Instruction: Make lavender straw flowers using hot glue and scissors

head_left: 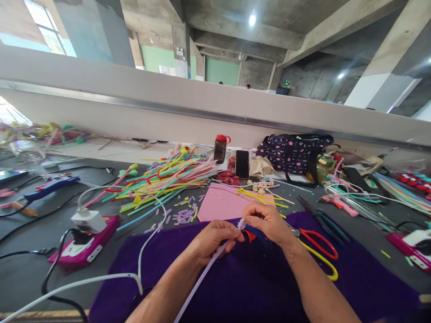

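My left hand (215, 240) pinches a long lavender fuzzy stem (201, 279), which runs down toward the lower edge of the view. At the stem's upper end sits a small lavender tuft (241, 224). My right hand (266, 223) closes its thumb and fingers on that tuft, right beside the left fingertips. A red and dark blue object (249, 236) shows partly below the right fingers; its kind is hidden. Scissors (319, 244) with one red and one yellow handle lie just right of my right wrist, on a purple cloth (141, 258).
Cut lavender pieces (184, 216) lie left of a pink sheet (217, 204). Behind them is a pile of colourful fuzzy stems (168, 181). Pliers (325, 220) rest at right. A power strip (85, 242) with cables stands left; a bottle (220, 150) and phone (242, 164) are farther back.
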